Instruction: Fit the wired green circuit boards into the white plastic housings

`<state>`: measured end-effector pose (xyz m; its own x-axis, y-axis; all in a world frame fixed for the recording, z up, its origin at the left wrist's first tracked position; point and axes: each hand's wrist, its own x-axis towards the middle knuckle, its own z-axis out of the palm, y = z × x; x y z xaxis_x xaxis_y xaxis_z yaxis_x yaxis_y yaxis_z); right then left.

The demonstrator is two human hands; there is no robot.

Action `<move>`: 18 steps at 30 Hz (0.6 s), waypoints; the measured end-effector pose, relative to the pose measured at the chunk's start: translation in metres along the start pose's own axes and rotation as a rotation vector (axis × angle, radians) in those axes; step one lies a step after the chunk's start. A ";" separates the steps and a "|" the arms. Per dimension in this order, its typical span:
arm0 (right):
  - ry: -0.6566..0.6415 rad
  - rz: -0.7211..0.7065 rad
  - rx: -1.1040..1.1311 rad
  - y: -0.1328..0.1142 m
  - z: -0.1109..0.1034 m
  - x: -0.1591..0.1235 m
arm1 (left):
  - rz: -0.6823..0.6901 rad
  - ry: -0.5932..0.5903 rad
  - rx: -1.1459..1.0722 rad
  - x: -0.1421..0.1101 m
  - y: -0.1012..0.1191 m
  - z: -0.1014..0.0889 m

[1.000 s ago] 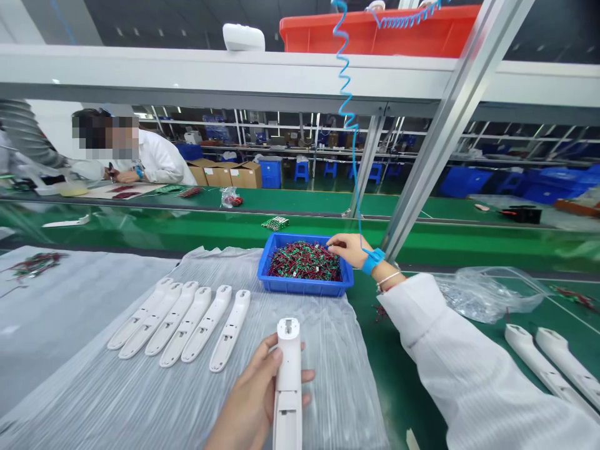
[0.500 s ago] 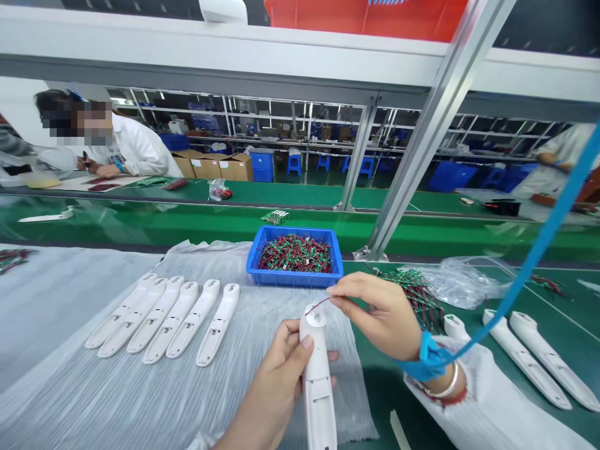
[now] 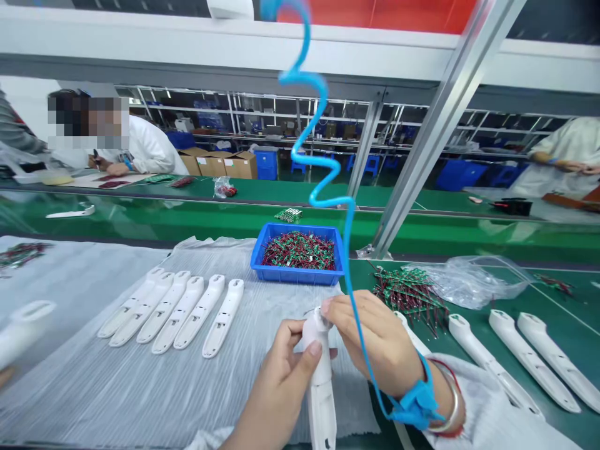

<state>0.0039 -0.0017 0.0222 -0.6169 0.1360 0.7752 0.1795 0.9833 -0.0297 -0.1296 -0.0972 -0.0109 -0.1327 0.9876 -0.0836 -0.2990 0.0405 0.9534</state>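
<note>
Housing [image 3: 321,381], white moulded plastic, long and smooth-shelled, stands near upright at the counter's front edge, its lower end cut off by the frame. Left hand [image 3: 279,390]: grasping the shaft, thumb along the front. Right hand [image 3: 375,344]: clenched around the top end, fingertips [image 3: 328,306] covering the tip; anything between them is hidden.

Right wrist: blue wrist strap [image 3: 417,403], with coiled blue cord [image 3: 323,150] rising past the lens, and metal bangle [image 3: 452,400]. White sleeve [image 3: 487,400], cuff only.

Nearby, on ribbed translucent plastic sheeting [image 3: 79,400]: six matching white housings [image 3: 178,312], side by side, tilted alike. Blue plastic crate [image 3: 297,278], behind the hands, is heaped with small green circuit boards [image 3: 299,250] trailing red and dark wires, too tangled to count.

Green counter [image 3: 360,270], right side: loose pile of wired boards [image 3: 410,297], crumpled clear bag [image 3: 469,281], three white housings [image 3: 525,356], and a fourth partly hidden behind the right hand.

Left edge: another white housing [image 3: 23,331], cut off, beside a second person's hand [image 3: 4,375].
</note>
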 end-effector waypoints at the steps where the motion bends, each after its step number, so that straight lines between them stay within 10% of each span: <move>1: -0.010 0.011 -0.008 -0.002 0.000 -0.001 | 0.025 0.016 0.043 -0.001 0.000 0.000; 13: -0.211 0.920 0.998 0.023 -0.004 0.005 | 0.125 -0.018 0.460 0.001 0.021 -0.010; 18: -0.249 1.051 1.144 0.027 -0.002 0.003 | 0.067 -0.087 0.633 0.004 0.022 -0.014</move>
<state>0.0086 0.0251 0.0250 -0.7205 0.6933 -0.0149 0.0116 -0.0095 -0.9999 -0.1503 -0.0947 0.0060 -0.0467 0.9987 -0.0193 0.3270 0.0335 0.9444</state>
